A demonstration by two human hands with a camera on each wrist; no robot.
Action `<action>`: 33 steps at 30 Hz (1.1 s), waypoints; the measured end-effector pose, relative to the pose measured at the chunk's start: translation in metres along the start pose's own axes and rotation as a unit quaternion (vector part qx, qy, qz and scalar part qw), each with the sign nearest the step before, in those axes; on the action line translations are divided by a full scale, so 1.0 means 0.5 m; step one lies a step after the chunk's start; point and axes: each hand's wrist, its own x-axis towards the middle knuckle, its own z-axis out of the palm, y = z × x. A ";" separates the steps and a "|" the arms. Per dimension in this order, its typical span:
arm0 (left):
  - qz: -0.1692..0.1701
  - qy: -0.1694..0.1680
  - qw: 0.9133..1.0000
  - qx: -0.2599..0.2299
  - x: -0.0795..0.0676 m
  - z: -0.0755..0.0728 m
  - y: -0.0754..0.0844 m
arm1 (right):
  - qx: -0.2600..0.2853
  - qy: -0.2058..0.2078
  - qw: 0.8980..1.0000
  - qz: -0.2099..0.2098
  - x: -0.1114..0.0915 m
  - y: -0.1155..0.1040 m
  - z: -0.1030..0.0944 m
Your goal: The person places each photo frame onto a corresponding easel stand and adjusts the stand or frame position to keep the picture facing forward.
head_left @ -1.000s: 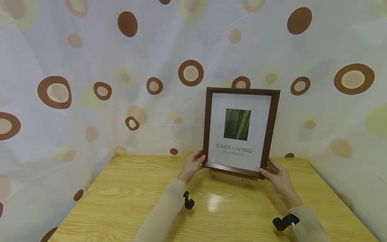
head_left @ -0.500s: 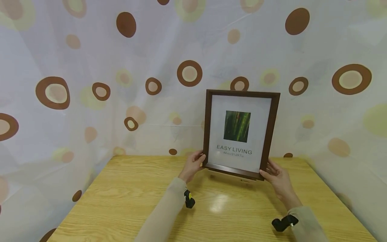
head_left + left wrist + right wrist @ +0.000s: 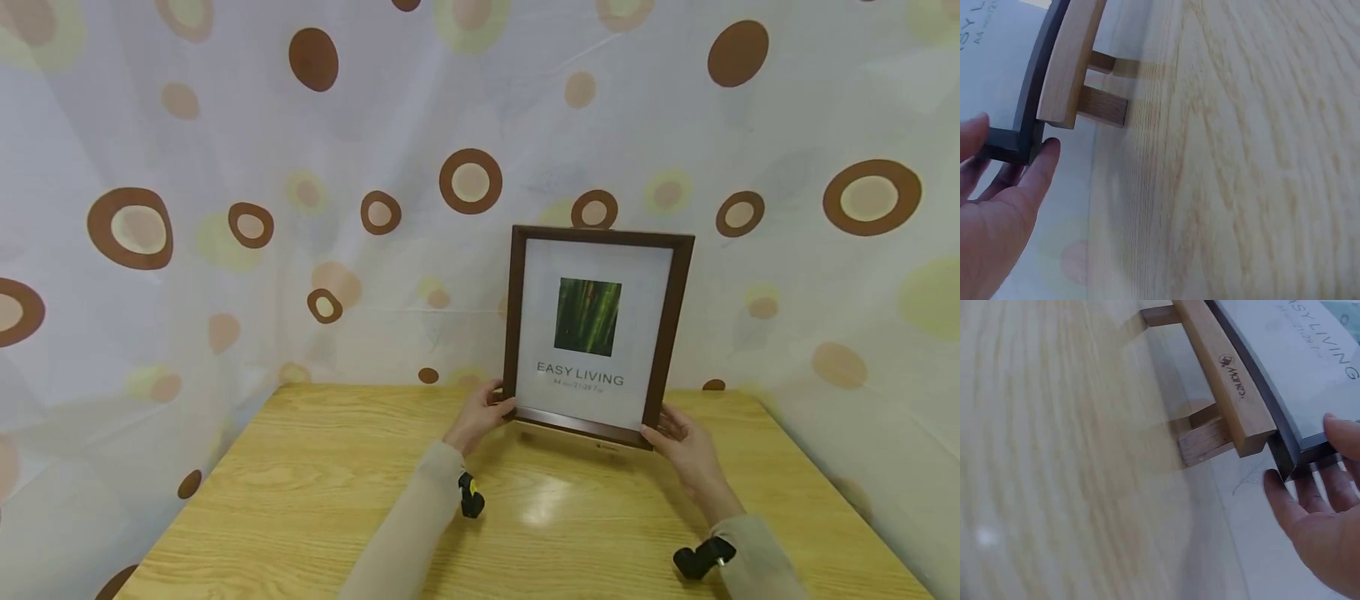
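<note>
A dark brown picture frame [image 3: 666, 333] stands nearly upright, leaning slightly back. It shows a white sheet with a green bamboo picture [image 3: 587, 317] and the words "EASY LIVING". My left hand [image 3: 480, 415] holds its lower left corner, thumb on the front and fingers behind. At the lower right corner, my right hand [image 3: 690, 454] grips it the same way. Under the frame's bottom edge runs the light wooden ledge of a small easel [image 3: 1229, 375], marked with a printed logo. Short wooden feet [image 3: 1102, 106] stick out below that ledge; the frame hides the easel's upper part.
The easel stands toward the back of a light wood-grain table [image 3: 337, 467]. Behind it hangs a white curtain [image 3: 405, 100] with brown, peach and yellow-green spots. Each sleeve carries a black wrist mount, one [image 3: 471, 495] on the left and one [image 3: 703, 558] on the right.
The picture frame has sunk slightly toward the easel's ledge, its top edge lower in the head view. Both hands have kept their hold, with the left thumb shifted a little on the corner.
</note>
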 end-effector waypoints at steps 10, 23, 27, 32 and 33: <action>-0.038 -0.018 0.999 -0.008 -0.001 0.013 -0.001 | -0.084 -0.029 0.996 0.025 -0.006 0.008 0.007; -0.024 -0.033 0.999 -0.001 -0.021 0.000 -0.009 | 0.018 -0.032 0.999 0.029 -0.007 0.007 0.023; -0.022 -0.032 0.999 -0.002 -0.029 -0.001 -0.008 | 0.022 -0.035 0.999 0.029 -0.007 0.009 0.022; -0.021 -0.024 1.000 -0.001 -0.036 -0.004 -0.008 | -0.010 -0.041 0.999 0.027 -0.003 0.011 0.020; -0.019 -0.023 1.000 0.002 -0.037 -0.004 -0.008 | -0.012 -0.041 0.999 0.028 -0.002 0.010 0.020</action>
